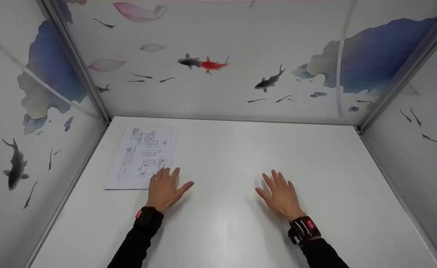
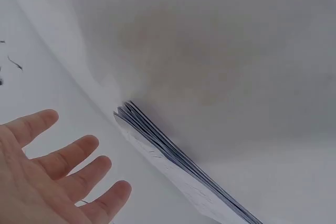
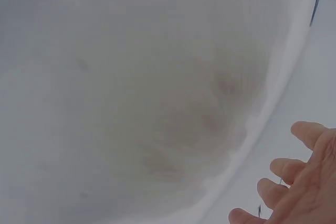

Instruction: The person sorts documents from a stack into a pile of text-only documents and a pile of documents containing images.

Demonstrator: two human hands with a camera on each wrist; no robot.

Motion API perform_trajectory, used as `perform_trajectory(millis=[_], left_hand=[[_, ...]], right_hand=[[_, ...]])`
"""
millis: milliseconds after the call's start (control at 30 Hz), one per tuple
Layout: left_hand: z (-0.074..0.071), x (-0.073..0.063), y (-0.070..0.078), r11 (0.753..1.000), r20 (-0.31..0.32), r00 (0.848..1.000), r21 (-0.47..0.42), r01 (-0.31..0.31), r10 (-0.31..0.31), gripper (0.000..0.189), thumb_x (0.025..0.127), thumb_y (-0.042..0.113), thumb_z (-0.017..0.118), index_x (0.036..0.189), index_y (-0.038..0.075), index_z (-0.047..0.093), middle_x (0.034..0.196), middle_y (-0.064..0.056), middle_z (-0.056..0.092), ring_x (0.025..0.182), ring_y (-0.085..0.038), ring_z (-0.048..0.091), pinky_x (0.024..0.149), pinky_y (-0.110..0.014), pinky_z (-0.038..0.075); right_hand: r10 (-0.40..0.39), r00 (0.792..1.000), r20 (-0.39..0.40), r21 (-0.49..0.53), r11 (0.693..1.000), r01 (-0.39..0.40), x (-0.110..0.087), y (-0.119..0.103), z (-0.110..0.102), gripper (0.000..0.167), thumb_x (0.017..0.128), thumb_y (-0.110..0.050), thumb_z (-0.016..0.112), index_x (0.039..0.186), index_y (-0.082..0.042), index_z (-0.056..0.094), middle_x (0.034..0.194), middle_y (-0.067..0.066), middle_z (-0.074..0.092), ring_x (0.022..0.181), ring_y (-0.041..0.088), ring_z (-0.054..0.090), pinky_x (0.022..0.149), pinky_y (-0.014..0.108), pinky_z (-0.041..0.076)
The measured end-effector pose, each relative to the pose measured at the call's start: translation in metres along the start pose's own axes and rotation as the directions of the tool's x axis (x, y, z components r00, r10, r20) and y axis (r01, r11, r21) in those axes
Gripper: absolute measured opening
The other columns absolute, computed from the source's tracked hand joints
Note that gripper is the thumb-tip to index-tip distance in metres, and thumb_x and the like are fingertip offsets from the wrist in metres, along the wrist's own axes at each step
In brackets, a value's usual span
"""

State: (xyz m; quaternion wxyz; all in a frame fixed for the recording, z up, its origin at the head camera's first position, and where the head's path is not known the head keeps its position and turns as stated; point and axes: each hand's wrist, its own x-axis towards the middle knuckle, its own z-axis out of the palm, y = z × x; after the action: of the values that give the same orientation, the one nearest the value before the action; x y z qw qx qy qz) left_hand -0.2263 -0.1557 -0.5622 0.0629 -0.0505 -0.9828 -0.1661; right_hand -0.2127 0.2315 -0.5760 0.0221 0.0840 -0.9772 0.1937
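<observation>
A stack of white paper sheets (image 1: 131, 156) printed with technical drawings lies at the left of the white table. My left hand (image 1: 163, 190) is palm down with fingers spread, its fingertips overlapping the stack's lower right corner in the head view. The left wrist view shows the stack's layered edge (image 2: 178, 156) just beyond the fingers of that hand (image 2: 58, 177), and nothing is held. Over the table's right half my right hand (image 1: 281, 197) also spreads its fingers, with nothing in it. Its palm and fingers (image 3: 286, 171) show at the lower right of the right wrist view.
White panels painted with fish, petals and blue patches enclose the table (image 1: 222, 156): a back wall (image 1: 233, 96), a left wall (image 1: 2, 93) and a right wall (image 1: 408, 149). Grey metal posts (image 1: 79, 63) stand at the corners. Each wrist wears a black camera band (image 1: 304, 229).
</observation>
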Motion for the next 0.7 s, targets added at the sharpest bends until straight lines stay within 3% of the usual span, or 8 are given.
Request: perform_trajectory(millis=[367, 700], left_hand=[[-0.023, 0.013, -0.037, 0.997, -0.109, 0.991, -0.015, 0.078, -0.079, 0.053, 0.092, 0.034, 0.067, 0.130, -0.002, 0.058, 0.120, -0.026, 0.064, 0.113, -0.042, 0.059, 0.092, -0.056, 0.046], [-0.049, 0.022, -0.088, 0.967, -0.087, 0.964, 0.030, 0.254, -0.250, 0.044, 0.093, 0.025, 0.062, 0.116, -0.012, 0.060, 0.107, -0.032, 0.062, 0.101, -0.048, 0.058, 0.081, -0.058, 0.048]], right_hand=[[0.003, 1.000, 0.027, -0.005, 1.000, -0.003, -0.002, 0.002, 0.000, 0.070, 0.097, -0.059, 0.046, 0.150, -0.015, 0.040, 0.158, 0.018, 0.030, 0.148, 0.038, 0.022, 0.116, 0.061, 0.020], [-0.039, 0.998, -0.059, 0.028, 0.999, 0.041, -0.002, -0.002, -0.006, 0.061, 0.098, -0.047, 0.054, 0.143, -0.007, 0.050, 0.150, 0.024, 0.042, 0.142, 0.042, 0.033, 0.112, 0.058, 0.030]])
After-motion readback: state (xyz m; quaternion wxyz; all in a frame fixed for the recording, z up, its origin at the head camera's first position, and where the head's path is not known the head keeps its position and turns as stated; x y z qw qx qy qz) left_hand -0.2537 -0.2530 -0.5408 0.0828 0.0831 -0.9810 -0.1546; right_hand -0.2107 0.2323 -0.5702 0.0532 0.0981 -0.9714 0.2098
